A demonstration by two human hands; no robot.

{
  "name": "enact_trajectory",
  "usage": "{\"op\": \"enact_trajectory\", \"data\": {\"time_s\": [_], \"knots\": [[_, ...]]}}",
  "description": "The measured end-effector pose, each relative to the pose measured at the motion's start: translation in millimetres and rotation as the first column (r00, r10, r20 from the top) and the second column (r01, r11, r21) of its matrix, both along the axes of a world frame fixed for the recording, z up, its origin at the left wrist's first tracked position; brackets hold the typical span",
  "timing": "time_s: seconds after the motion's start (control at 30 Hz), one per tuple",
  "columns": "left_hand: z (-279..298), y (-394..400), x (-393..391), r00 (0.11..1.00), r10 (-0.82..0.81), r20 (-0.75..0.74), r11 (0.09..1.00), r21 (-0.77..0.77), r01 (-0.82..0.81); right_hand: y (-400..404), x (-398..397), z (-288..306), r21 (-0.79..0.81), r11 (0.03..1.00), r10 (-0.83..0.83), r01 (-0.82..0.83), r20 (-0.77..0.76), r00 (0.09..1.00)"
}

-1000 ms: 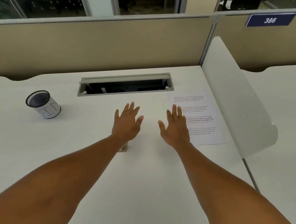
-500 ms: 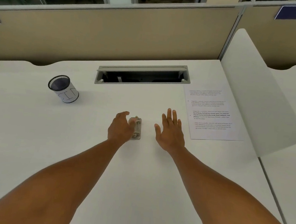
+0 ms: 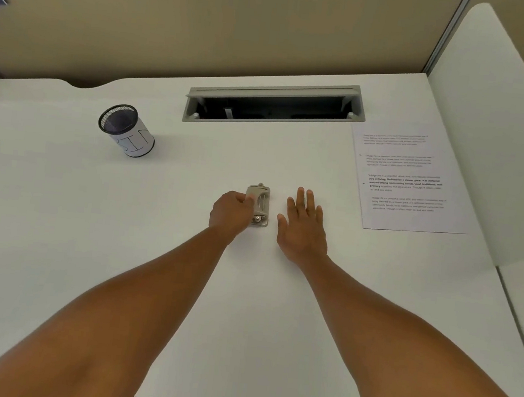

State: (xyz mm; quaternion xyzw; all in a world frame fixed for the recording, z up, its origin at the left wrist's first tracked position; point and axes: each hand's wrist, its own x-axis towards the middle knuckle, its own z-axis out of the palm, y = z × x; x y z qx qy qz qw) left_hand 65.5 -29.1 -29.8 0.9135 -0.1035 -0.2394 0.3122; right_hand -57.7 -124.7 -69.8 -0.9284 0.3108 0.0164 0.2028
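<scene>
A small grey metal device (image 3: 262, 205), like a little stapler, lies on the white desk (image 3: 119, 248) at the middle. My left hand (image 3: 231, 213) is at its left side, fingers curled, with the fingertips pinching the device's left edge. My right hand (image 3: 303, 227) lies flat on the desk just right of the device, fingers straight and slightly spread, a small gap away from it. Both forearms reach in from the bottom of the view.
A black mesh pen cup (image 3: 126, 130) with a white paper wrap stands at the back left. An open cable slot (image 3: 273, 104) runs along the back. A printed sheet (image 3: 408, 179) lies at the right, next to a white divider panel (image 3: 488, 125). A beige partition closes the back.
My left hand went from flat and spread to curled against the metal device, which is now uncovered. My right hand drew back from the printed sheet. The camera tilted down.
</scene>
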Motion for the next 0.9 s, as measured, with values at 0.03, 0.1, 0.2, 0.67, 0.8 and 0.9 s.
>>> {"op": "enact_trajectory", "data": {"time_s": [0.03, 0.1, 0.2, 0.67, 0.8, 0.9], "knots": [[-2.1, 0.7, 0.3, 0.999, 0.028, -0.025, 1.000, -0.008, -0.029, 2.1, 0.6, -3.2, 0.004, 1.000, 0.003, -0.003, -0.010, 1.000], [-6.9, 2.7, 1.7, 0.995, 0.072, -0.069, 0.997, -0.036, -0.075, 6.1, 0.9, -9.1, -0.004, 1.000, 0.014, -0.014, -0.032, 0.999], [-12.7, 3.6, 2.7, 0.987, 0.101, -0.123, 0.991, -0.076, -0.110, 10.6, 0.7, -16.1, -0.040, 0.999, 0.028, -0.031, -0.056, 0.998], [-9.6, 6.3, 5.4, 0.955, 0.176, -0.237, 0.969, -0.132, -0.211, 19.0, 1.4, -26.3, -0.133, 0.991, -0.006, -0.003, -0.070, 0.998], [-6.4, 7.7, 7.9, 0.954, 0.177, -0.244, 0.960, -0.170, -0.221, 19.4, 1.8, -26.7, -0.149, 0.989, -0.012, 0.001, -0.075, 0.997], [-4.4, 8.3, 9.2, 0.951, 0.175, -0.256, 0.954, -0.194, -0.228, 20.6, 2.5, -27.1, -0.152, 0.988, -0.018, 0.006, -0.078, 0.997]]}}
